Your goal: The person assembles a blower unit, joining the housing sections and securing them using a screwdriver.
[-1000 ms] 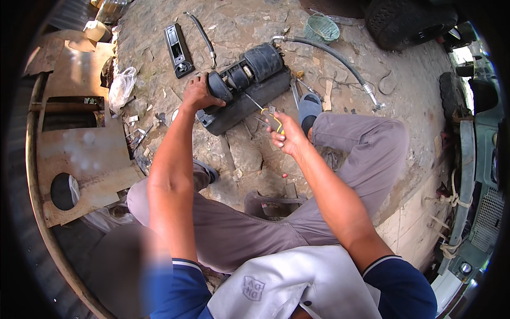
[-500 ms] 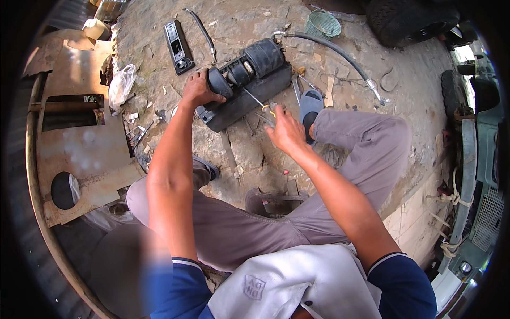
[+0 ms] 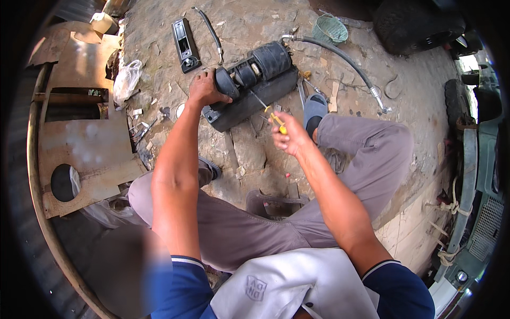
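A black unit (image 3: 252, 101), with round drum-shaped ends on a long boxy base, sits at an angle on the ground ahead of me. My left hand (image 3: 204, 89) grips its left drum end (image 3: 226, 85), thumb on the near side and fingers over the far side. In my right hand (image 3: 289, 137) is a screwdriver (image 3: 278, 124) with a yellow handle. Its metal shaft points up and left to the unit's near side, between the drums; whether the tip touches is too small to tell.
Beyond the unit lie a slim black panel (image 3: 185, 45), a short hose (image 3: 209, 33) and a longer hose (image 3: 337, 51). A green basket (image 3: 329, 29) stands farther back. A spanner (image 3: 302, 94) rests beside my sandal (image 3: 315, 109). Rusty sheet metal (image 3: 87, 149) is at left.
My right hand has turned over, so the screwdriver's yellow handle now shows in the loosened palm. My left hand keeps its hold on the drum. The whole view has shifted slightly.
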Motion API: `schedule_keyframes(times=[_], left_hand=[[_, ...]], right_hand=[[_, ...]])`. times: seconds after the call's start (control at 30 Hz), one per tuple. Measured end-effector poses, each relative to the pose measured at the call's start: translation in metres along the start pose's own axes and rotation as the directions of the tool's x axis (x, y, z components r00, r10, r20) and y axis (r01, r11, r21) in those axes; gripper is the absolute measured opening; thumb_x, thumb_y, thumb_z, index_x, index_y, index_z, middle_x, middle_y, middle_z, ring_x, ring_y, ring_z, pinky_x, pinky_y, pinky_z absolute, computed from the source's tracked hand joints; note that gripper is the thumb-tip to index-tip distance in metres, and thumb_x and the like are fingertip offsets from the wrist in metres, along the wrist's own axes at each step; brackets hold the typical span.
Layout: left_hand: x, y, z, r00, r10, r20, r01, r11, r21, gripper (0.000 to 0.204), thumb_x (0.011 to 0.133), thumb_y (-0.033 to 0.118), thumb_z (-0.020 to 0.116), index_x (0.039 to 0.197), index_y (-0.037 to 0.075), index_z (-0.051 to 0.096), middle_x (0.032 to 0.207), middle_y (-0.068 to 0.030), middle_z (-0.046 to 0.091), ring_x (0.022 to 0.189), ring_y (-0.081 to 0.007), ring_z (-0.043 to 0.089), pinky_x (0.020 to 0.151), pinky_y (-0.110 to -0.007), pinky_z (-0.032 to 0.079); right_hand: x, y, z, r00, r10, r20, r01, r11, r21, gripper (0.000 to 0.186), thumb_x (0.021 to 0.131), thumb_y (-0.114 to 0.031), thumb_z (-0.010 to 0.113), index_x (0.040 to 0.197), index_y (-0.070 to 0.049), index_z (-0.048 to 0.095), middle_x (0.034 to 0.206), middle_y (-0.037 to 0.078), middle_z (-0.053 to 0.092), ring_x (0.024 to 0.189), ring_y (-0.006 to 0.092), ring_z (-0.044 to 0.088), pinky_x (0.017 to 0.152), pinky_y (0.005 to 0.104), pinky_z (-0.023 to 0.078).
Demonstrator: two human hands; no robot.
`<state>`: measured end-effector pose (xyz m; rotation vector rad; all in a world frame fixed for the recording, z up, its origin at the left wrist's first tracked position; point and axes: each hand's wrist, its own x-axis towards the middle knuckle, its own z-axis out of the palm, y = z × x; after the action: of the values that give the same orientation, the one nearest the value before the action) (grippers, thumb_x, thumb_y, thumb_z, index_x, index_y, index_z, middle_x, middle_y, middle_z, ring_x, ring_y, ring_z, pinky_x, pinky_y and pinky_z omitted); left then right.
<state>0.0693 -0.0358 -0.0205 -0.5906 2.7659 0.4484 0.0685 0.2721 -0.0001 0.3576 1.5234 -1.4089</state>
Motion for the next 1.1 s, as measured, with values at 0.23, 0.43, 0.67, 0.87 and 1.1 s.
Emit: schedule_keyframes(times=[0.23,0.43,0.67,0.87,1.1], left_hand=[[0.003,0.006,-0.004,1.000,0.010,0.010,-0.010,1.000,-0.011,0.131,0.044,0.055,0.094,0.152,0.009,0.036,0.143,-0.0209,0.049,0.135,-0.0408,0.045,0.111,-0.047,0.041],[0.004,0.006,-0.006,1.000,0.014,0.009,-0.013,1.000,-0.013,0.130,0.045,0.055,0.094,0.152,0.010,0.035,0.143,-0.0220,0.049,0.135,-0.0410,0.045,0.111,-0.047,0.041],[0.005,0.005,-0.008,1.000,0.015,0.020,-0.015,1.000,0.008,0.132,0.047,0.054,0.094,0.154,0.009,0.031,0.146,-0.0234,0.045,0.136,-0.0412,0.044,0.111,-0.047,0.041],[0.007,0.002,-0.006,0.999,0.010,0.032,-0.010,1.000,-0.013,0.131,0.046,0.055,0.094,0.152,0.008,0.034,0.144,-0.0217,0.048,0.134,-0.0418,0.046,0.110,-0.046,0.041],[0.008,0.007,-0.006,0.999,0.009,0.039,-0.009,1.000,-0.003,0.131,0.046,0.055,0.094,0.153,0.009,0.034,0.145,-0.0218,0.047,0.135,-0.0419,0.045,0.111,-0.046,0.041]], right_hand=[[0.021,0.031,-0.011,0.805,-0.561,-0.192,0.318,0.682,-0.659,0.040,0.095,-0.035,0.063,0.119,-0.004,0.052,0.089,0.013,0.063,0.046,0.0089,0.042,0.039,0.0277,0.034],[0.010,0.009,-0.025,0.955,0.119,0.273,-0.243,0.840,0.486,0.042,0.095,-0.039,0.060,0.120,-0.006,0.050,0.084,0.010,0.058,0.048,0.0101,0.044,0.039,0.0302,0.035],[-0.008,0.000,-0.002,0.996,0.028,0.088,-0.050,0.964,0.260,0.039,0.096,-0.034,0.064,0.117,-0.006,0.048,0.096,0.016,0.063,0.056,0.0136,0.051,0.042,0.0310,0.039],[-0.003,0.010,-0.012,0.997,0.032,0.065,-0.061,0.862,0.504,0.040,0.098,-0.039,0.061,0.119,-0.007,0.048,0.095,0.015,0.064,0.060,0.0151,0.054,0.045,0.0305,0.040],[-0.008,0.005,0.000,0.985,-0.126,-0.118,0.119,0.991,-0.062,0.042,0.099,-0.033,0.062,0.123,-0.003,0.046,0.090,0.013,0.059,0.058,0.0151,0.054,0.043,0.0328,0.043]])
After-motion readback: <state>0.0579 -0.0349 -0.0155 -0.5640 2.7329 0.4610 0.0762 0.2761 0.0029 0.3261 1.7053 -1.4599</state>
